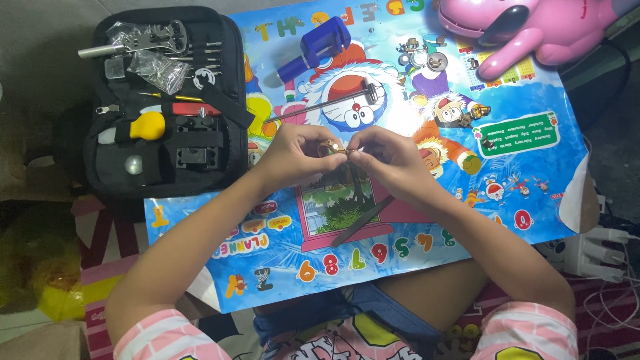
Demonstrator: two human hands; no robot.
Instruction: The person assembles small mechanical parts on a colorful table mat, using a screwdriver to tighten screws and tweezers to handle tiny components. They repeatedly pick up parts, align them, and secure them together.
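Nearest, pink-striped sleeves and bare knees frame a bright cartoon poster [413, 253] spread as a work mat over the floor. Above its middle, the left hand [293, 155] and right hand [387, 159] pinch one small gold-coloured piece [335, 151] between their fingertips. Tweezers [363, 221] lie just below. Farther off: an open black tool case [107, 175], a blue holder [315, 47], a pink toy [533, 30].

Clear plastic bags [157, 67] on black tool case [227, 80] (upper left), green label [519, 133] on poster
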